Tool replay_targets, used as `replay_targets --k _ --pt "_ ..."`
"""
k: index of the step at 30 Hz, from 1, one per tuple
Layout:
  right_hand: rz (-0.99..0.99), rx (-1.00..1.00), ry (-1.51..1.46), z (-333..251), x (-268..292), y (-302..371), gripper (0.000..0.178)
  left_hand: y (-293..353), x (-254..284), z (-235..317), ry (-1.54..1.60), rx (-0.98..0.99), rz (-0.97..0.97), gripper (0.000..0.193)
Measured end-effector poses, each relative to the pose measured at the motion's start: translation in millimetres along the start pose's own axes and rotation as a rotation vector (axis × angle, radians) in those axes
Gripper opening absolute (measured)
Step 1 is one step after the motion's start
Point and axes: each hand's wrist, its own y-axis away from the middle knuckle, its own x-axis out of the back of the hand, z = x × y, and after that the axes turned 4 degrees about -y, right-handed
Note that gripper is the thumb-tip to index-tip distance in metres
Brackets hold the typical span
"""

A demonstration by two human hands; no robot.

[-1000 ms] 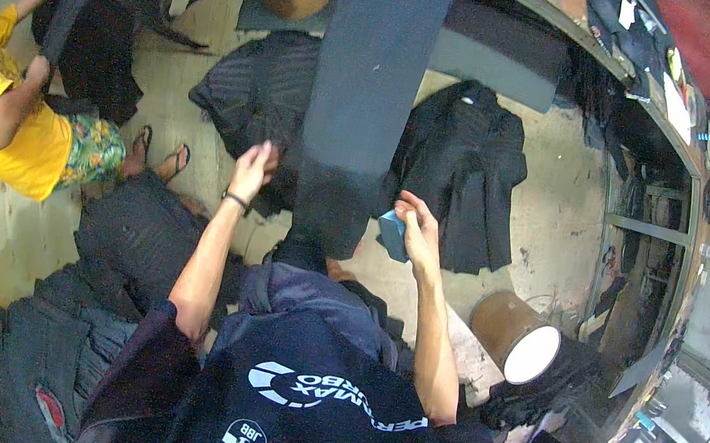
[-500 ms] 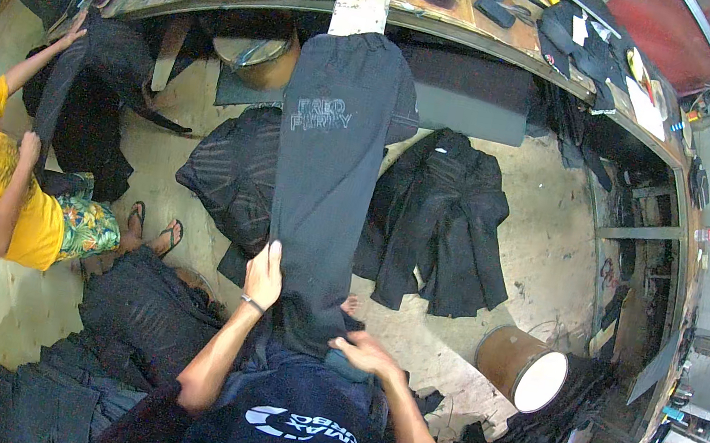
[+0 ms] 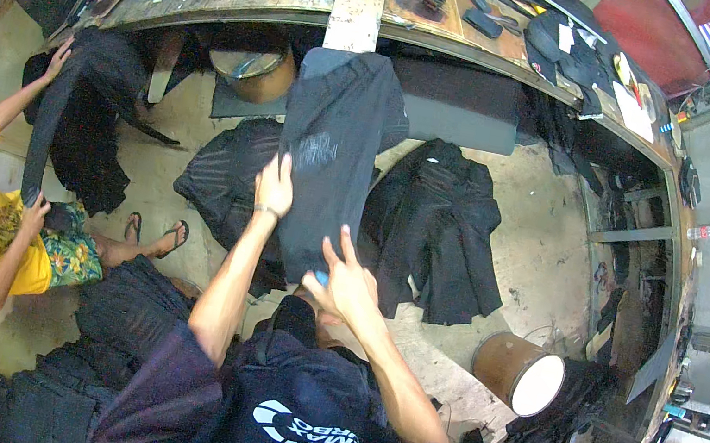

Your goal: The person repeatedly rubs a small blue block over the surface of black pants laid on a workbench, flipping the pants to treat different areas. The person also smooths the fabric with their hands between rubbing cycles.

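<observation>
Black cloth (image 3: 325,181) runs beyond the fingers: left hand (image 3: 274,187) open, nothing visibly gripped; right hand (image 3: 345,289), two fingers outstretched, holding blue block (image 3: 321,279); uneven pressure might crease the cloth.

1. Dark garment (image 3: 344,145): blackish cloth, blurred and creased, with a pale marking on its upper face
2. It lies lengthwise along a narrow dark board (image 3: 318,61), loose cloth spreading past the right edge
3. Small blue object (image 3: 321,279): mostly hidden by the right hand (image 3: 346,288)
</observation>
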Motion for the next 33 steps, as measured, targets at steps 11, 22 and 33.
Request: replay_targets --k 11,22,33 --pt "0.157 -0.028 -0.121 43.9 80.9 -105.7 0.096 84.0 60.0 23.0 -0.139 0.199 -0.301 0.05" --pt "0.086 0.004 0.016 22.9 44.5 -64.3 0.099 151.2 126.1 -62.2 -0.43 0.146 -0.367 0.041" --pt "0.168 0.021 -0.233 -34.3 53.0 -167.5 0.094 58.2 99.4 20.5 -0.392 -0.524 -0.283 0.063"
